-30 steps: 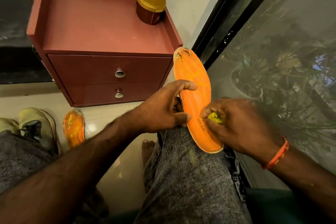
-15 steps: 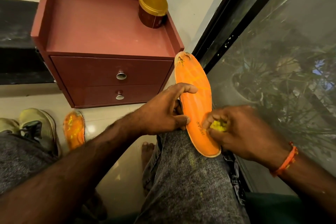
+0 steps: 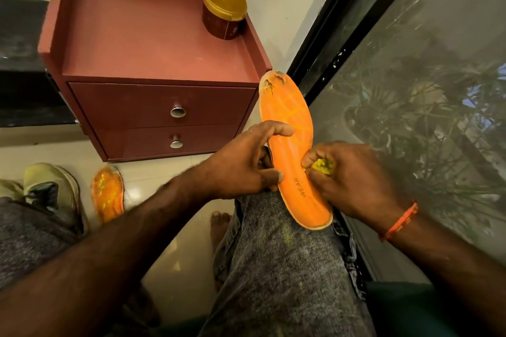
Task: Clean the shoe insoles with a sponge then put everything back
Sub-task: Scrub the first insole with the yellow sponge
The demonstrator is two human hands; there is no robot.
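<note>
The orange insole (image 3: 290, 156) lies lengthwise on the person's right knee, heel end toward the body and its frayed toe end jutting out past the knee, just beside the front right corner of the red bedside cabinet (image 3: 153, 63). The left hand (image 3: 241, 167) grips the insole's left edge, index finger laid across the top face and thumb pressing the rim near the printed word "WEAR". The right hand (image 3: 353, 180) is curled tight round a yellow sponge (image 3: 323, 167), which it presses against the insole's right edge at mid-length. That right edge sits close to the dark window frame (image 3: 342, 27) and the glass, so room on that side is narrow; the left side opens onto pale floor (image 3: 175, 254). A second orange insole (image 3: 107, 193) lies flat on that floor, just beside an olive sneaker (image 3: 52, 189) and below the cabinet's lower drawer. A gold-lidded jar (image 3: 223, 8) stands on the cabinet's top near its back right rim.
</note>
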